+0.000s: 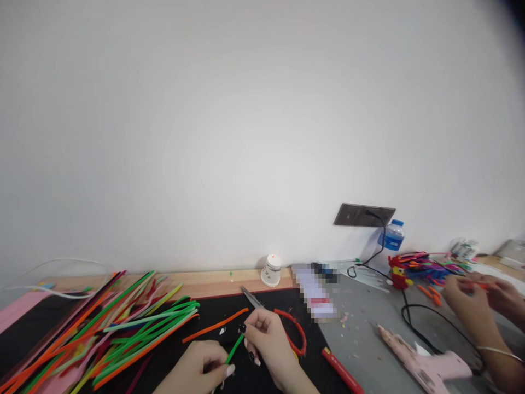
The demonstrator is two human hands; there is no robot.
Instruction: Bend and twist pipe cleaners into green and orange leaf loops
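Observation:
My left hand (200, 368) is closed in a pinch on the lower end of a short green pipe cleaner (234, 348). My right hand (268, 342) is closed on a pair of scissors (252, 298) whose blades point up and left; its fingertips also touch the upper end of the green pipe cleaner. Both hands hover over a black mat (262, 306). An orange pipe cleaner (215, 325) lies just left of my right hand. A red loop of pipe cleaner (296, 331) lies just right of it.
A heap of green, orange, pink and yellow pipe cleaners (110, 328) covers the left of the mat. A white cup (271, 270) stands by the wall. A pink glue gun (426, 366), black cable (414, 312), water bottle (391, 236) and another person's hands (479, 298) are at right.

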